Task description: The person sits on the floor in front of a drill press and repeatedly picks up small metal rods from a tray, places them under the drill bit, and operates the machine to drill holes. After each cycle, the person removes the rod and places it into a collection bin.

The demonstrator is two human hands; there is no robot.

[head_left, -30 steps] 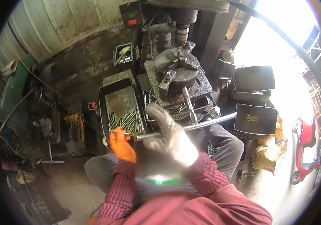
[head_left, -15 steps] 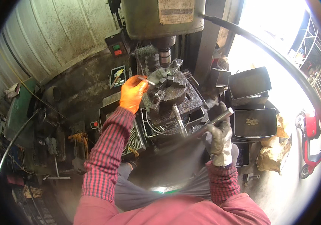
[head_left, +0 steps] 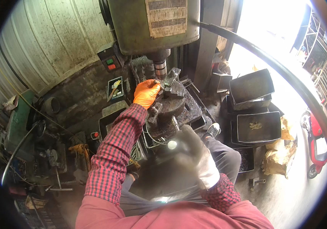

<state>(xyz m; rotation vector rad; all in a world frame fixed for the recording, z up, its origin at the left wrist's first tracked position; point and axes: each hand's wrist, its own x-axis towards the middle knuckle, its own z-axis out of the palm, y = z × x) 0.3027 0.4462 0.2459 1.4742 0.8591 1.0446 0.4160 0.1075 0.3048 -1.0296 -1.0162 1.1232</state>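
Note:
My left hand [head_left: 147, 94], in an orange glove, pinches a short metal rod [head_left: 161, 86] at the jaws of a dark, greasy vise [head_left: 173, 105]. Just above the jaws hangs the chuck [head_left: 160, 69] of a drill press [head_left: 154, 26]. In front of the vise is my right hand [head_left: 197, 154], in a grey-white glove and smeared by motion, so its fingers cannot be made out. Beside its fingers shows the bright round end of a metal bar handle [head_left: 172, 145]; the rest of the bar is blurred or hidden.
Dark metal bins [head_left: 259, 128] are stacked at the right, beside a crumpled yellowish sack [head_left: 280, 164]. A switch box [head_left: 110, 63] with green and red buttons stands behind left. A small tray [head_left: 115, 88] holds a brush. Thin rods fill a bin [head_left: 137, 150] below my left forearm.
My left hand has moved the short rod rightward to the vise jaws. My right hand has swung left and lower, and the bar handle's end has moved left with it.

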